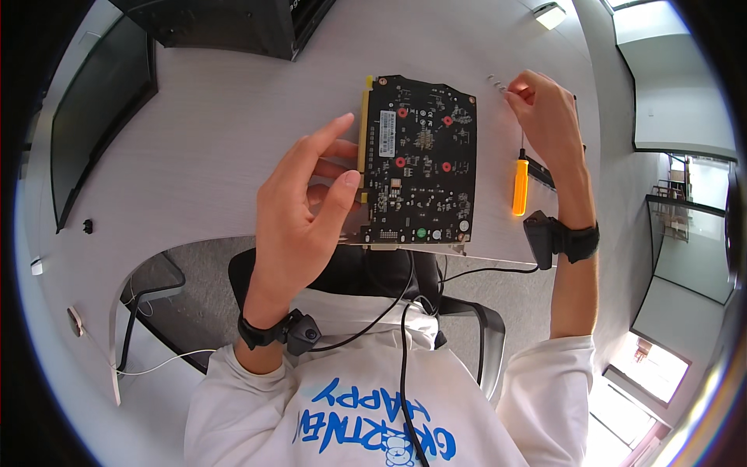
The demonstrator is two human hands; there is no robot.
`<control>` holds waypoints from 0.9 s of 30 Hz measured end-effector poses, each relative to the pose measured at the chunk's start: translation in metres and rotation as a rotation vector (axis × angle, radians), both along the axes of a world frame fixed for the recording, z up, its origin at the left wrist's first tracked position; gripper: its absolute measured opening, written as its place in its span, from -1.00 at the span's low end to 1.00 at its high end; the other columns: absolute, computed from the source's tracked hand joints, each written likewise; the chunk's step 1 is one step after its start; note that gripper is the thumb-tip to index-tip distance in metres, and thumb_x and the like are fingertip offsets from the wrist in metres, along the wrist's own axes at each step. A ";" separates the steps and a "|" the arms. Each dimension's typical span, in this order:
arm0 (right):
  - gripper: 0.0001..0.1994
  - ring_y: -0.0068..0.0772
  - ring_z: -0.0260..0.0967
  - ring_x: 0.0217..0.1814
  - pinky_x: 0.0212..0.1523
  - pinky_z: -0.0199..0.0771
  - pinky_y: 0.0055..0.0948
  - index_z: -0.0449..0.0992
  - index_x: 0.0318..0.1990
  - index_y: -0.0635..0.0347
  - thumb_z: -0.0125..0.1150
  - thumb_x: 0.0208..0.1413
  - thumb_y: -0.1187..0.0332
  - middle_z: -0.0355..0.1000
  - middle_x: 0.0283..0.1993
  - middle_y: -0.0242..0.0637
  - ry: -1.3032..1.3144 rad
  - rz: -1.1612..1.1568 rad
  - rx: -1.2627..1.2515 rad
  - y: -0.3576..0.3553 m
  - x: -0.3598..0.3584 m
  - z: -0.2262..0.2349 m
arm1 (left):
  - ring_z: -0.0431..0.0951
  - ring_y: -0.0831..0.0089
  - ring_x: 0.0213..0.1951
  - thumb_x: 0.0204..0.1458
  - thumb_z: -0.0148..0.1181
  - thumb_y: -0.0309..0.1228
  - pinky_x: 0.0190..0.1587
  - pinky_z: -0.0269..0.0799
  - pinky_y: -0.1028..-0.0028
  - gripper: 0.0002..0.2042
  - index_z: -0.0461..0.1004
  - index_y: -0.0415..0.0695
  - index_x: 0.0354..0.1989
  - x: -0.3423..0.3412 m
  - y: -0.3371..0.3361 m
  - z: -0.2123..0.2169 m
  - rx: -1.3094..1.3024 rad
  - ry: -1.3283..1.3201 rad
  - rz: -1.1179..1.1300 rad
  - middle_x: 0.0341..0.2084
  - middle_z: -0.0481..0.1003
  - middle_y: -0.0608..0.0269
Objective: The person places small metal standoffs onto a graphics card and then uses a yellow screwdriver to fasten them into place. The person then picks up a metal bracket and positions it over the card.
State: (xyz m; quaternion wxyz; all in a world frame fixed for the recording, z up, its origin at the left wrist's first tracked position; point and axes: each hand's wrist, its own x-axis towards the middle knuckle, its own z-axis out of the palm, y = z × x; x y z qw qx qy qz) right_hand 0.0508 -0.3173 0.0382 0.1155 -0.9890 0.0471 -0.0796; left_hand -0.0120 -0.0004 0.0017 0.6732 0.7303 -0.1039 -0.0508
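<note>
Over one desk, the left hand spreads at one circuit board and the right hand pinches near one screwdriver.

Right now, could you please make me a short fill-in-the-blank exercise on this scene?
1. On the circuit board, four rings are coloured ____.
2. In the picture, the screwdriver lies to the ____ of the board.
3. The hand nearest the board's yellow strip is the person's ____ one.
4. The lettering on the white shirt is ____.

Missing words: red; right; left; blue.
</note>
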 end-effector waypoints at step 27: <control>-0.85 -0.51 0.66 -0.20 -0.23 0.59 -0.60 0.64 -0.15 0.35 0.18 0.20 0.69 0.65 -0.22 -0.28 -0.179 -0.034 0.763 0.081 -0.111 0.026 | 0.63 0.50 -0.22 0.27 0.17 -0.49 -0.21 0.52 0.55 -0.66 0.50 -0.19 0.21 -0.003 -0.001 -0.005 0.007 -0.131 -0.015 -0.16 0.60 0.18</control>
